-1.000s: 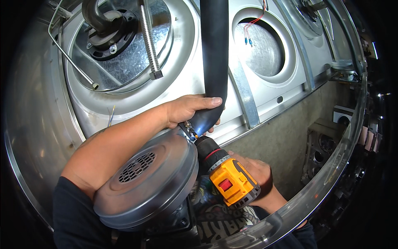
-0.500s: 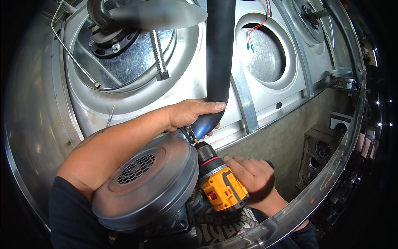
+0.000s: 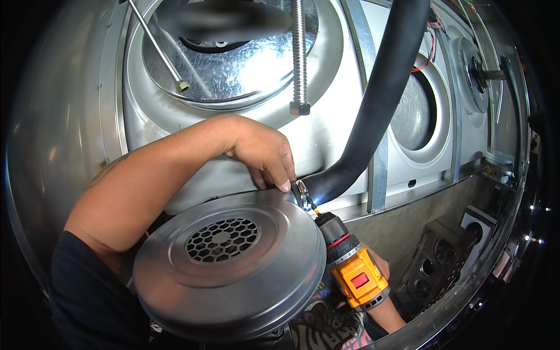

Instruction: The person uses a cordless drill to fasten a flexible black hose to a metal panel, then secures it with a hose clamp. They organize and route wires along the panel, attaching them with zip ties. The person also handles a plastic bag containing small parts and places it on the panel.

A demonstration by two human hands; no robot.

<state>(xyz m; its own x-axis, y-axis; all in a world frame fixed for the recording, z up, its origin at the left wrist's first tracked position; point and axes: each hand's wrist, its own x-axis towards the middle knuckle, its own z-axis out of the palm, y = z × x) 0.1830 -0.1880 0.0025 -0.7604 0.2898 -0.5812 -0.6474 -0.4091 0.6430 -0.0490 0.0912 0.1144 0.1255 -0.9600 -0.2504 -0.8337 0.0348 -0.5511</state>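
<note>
Yellow and black, the drill [image 3: 349,271] points up at the clamp [image 3: 303,196], its bit [image 3: 317,210] reaching the clamp's screw. The right hand [image 3: 381,266] is closed around the drill from behind, its fingers mostly hidden by the body. The left hand [image 3: 262,153] bends over the far edge of the blower [image 3: 233,289], fingertips beside the clamp; whether they pinch anything, I cannot tell. The clamp sits around the lower end of a black hose [image 3: 373,111], at the blower's outlet.

Inside the metal housing [image 3: 67,146], a large round recess [image 3: 328,70] holds a shiny plate [image 3: 233,81]. A smaller opening [image 3: 442,119] to the right shows another plate [image 3: 412,114] within, and red wires [image 3: 430,55] hang at its upper edge.

The hose crosses in front of the smaller opening's left side. A ribbed tube [image 3: 299,58] and a thin pipe [image 3: 156,49] hang across the large recess, and a blurred dark shape [image 3: 227,20] covers part of its top. The left forearm hides the panel behind it.
</note>
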